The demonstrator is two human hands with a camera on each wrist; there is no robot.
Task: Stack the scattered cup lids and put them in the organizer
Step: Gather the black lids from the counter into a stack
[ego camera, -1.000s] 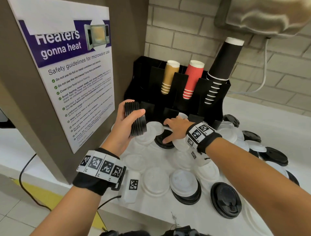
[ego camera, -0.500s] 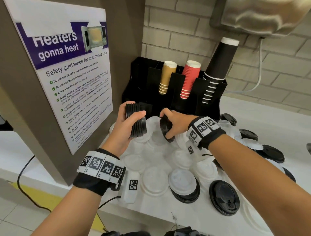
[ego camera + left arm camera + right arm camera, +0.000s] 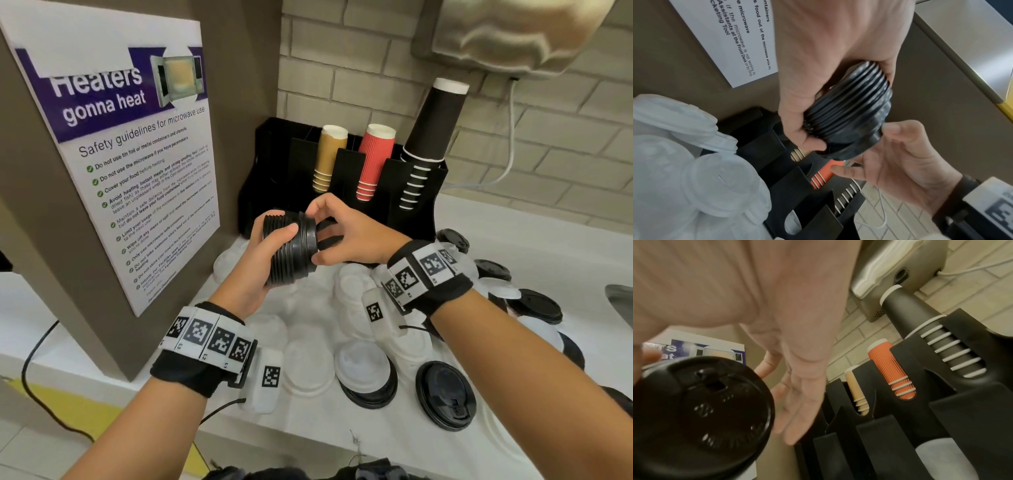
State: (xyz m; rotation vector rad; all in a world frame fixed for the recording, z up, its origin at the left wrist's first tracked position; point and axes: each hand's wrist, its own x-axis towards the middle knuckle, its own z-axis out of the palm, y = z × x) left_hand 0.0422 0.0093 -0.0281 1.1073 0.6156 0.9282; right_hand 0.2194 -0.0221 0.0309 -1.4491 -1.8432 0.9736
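Note:
My left hand [image 3: 274, 236] grips a sideways stack of black lids [image 3: 291, 253] above the counter, in front of the black organizer [image 3: 274, 164]. My right hand [image 3: 313, 234] pinches one more black lid [image 3: 701, 410] by its rim, index finger on top and thumb below, and holds it against the stack's right end [image 3: 849, 146]. Its other fingers are spread loosely. Several white lids [image 3: 308, 363] and black lids [image 3: 445, 394] lie scattered on the white counter [image 3: 548, 260] below both hands.
Tan cups [image 3: 329, 157], red cups [image 3: 373, 161] and black cups [image 3: 431, 137] stand in the organizer's slots. A brown panel with a microwave poster [image 3: 130, 147] rises close on the left. A metal dispenser [image 3: 513, 34] hangs above right, and a white cable [image 3: 507, 161] runs down the wall.
My right hand picked a black lid off the counter and brought it up and left to the end of the stack. My left hand turned the stack slightly toward it.

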